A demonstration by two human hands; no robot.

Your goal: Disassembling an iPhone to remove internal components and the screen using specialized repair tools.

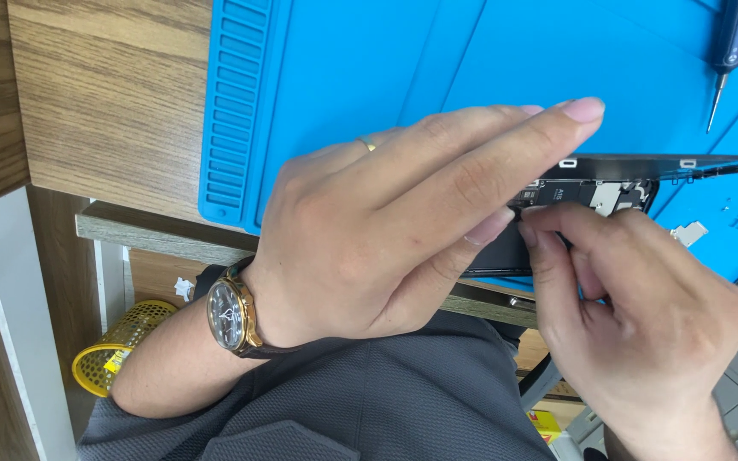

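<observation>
Left hand [386, 230]: fingers extended and pressed together, laid over the opened phone [591, 201], covering most of it; wristwatch [232, 314] on the wrist.
Right hand [642, 316]: thumb and fingertips pinched together at the phone's exposed interior; what they pinch cannot be told.
Opened phone: on the blue mat [343, 77], at the mat's near edge by the bench front.
Screwdriver [730, 47]: on the mat's far side, well apart from both hands.
Small metal bracket [689, 232]: on the mat, just beside the phone.
Yellow mesh bin [117, 346]: on the floor below the bench [104, 102].

hands 2 | opened phone [595, 195] 1, under fingertips | screwdriver [729, 47] 1, beyond right hand | mat [343, 77] 1 | wristwatch [231, 314] 1 | yellow basket [117, 346] 1
</observation>
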